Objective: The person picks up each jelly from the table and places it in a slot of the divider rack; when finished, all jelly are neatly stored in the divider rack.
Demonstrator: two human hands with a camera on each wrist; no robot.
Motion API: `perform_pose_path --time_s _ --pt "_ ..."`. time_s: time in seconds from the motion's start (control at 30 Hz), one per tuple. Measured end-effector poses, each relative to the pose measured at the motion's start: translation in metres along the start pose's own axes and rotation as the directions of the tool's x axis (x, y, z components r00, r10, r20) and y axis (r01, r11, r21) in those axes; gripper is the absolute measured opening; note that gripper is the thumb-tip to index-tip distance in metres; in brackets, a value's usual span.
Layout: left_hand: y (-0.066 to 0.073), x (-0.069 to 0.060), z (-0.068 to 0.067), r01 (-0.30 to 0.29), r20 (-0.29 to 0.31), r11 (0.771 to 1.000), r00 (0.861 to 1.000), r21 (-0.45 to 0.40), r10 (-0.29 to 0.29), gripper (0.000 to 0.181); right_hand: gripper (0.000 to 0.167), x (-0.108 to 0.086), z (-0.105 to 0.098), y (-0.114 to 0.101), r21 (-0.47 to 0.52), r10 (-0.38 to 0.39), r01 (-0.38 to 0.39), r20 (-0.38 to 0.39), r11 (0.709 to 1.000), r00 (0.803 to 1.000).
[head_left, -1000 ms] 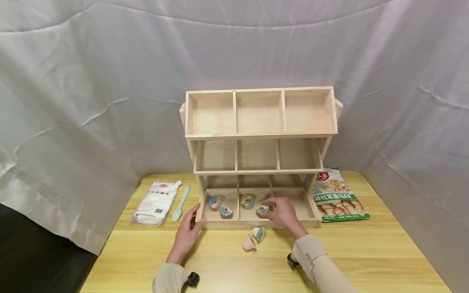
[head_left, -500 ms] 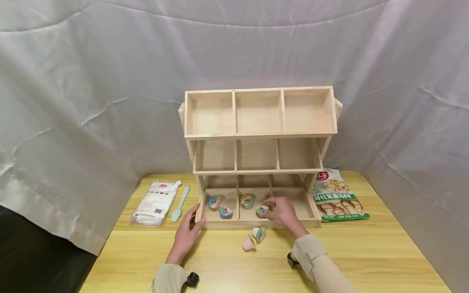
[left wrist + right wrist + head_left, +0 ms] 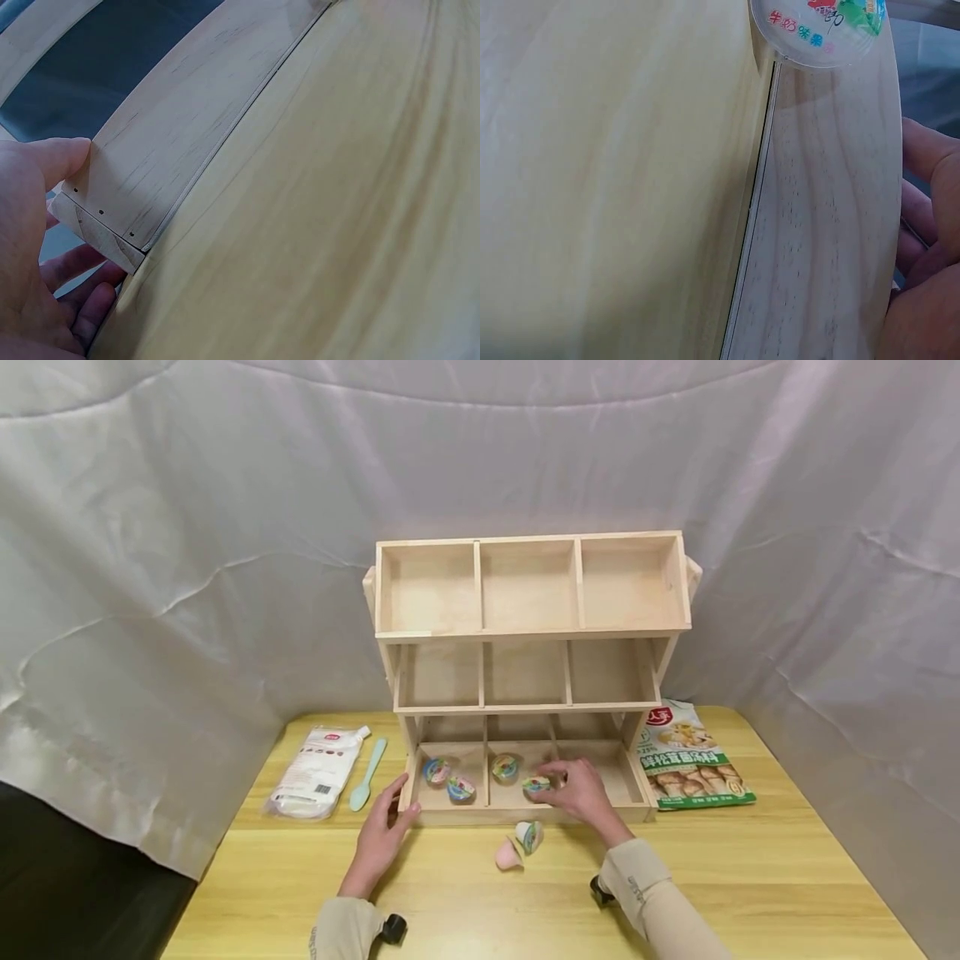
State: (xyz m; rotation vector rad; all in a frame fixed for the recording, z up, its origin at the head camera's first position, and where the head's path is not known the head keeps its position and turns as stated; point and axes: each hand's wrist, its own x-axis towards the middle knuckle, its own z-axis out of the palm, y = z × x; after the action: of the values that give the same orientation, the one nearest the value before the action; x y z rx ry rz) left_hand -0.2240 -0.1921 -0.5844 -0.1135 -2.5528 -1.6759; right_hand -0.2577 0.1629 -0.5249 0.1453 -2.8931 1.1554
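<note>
A person's bare hands work at a pale, unpainted wooden rack (image 3: pixel 532 634) with three stepped tiers, each divided into three compartments, standing on a yellow wood-grain tabletop (image 3: pixel 480 910).

The right hand (image 3: pixel 581 792) reaches over the front of the bottom tray (image 3: pixel 525 817), its thumb and forefinger drawn close together, pinching a small round cup with a colourful printed lid (image 3: pixel 536 785). This cup is in the middle compartment, towards the right; whether it touches the floor there cannot be told. Behind it and to its left sits a similar cup with a yellow and blue lid (image 3: pixel 505 767).

The left hand (image 3: pixel 380 839) holds the bottom tray's front left corner. In the left wrist view, its thumb presses the front board's upper edge and its other fingers bend around the end.

In the left compartment are two cups with blue, pink and green lids (image 3: pixel 461 790), side by side. On the tabletop, just in front of the rack, a white cup with a printed lid (image 3: pixel 529 837) lies tipped over beside a tilted pink cup (image 3: pixel 507 855).

Left of the rack lie a white plastic pouch (image 3: pixel 318 772) and a pale green spoon (image 3: pixel 367 777). At its right lies a white and green food bag printed with mushrooms (image 3: pixel 693 756). A shiny grey curtain (image 3: pixel 480 460) hangs behind.
</note>
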Motion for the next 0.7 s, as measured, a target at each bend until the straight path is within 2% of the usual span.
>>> perform_pose_path --time_s 0.2,0.47,0.57,0.7 --pt "0.0 0.001 -0.001 0.0 0.001 1.0 1.0 0.0 0.0 0.063 0.048 -0.004 -0.005 0.001 0.037 -0.039 0.04 -0.026 0.999 0.999" --pt "0.001 -0.001 0.0 0.001 0.0 1.0 1.0 -0.001 -0.001 0.061 0.043 -0.021 -0.007 -0.003 0.049 -0.096 0.099 -0.06 0.994 0.994" --pt "0.002 0.0 0.0 0.006 0.002 1.0 1.0 -0.006 -0.006 0.061 0.042 -0.029 -0.005 -0.006 0.087 -0.118 0.122 -0.056 0.989 0.991" --pt "0.003 -0.001 0.0 0.017 0.001 1.0 1.0 -0.008 -0.017 0.061 0.04 -0.041 -0.001 -0.009 0.147 -0.124 0.125 -0.013 0.981 0.992"
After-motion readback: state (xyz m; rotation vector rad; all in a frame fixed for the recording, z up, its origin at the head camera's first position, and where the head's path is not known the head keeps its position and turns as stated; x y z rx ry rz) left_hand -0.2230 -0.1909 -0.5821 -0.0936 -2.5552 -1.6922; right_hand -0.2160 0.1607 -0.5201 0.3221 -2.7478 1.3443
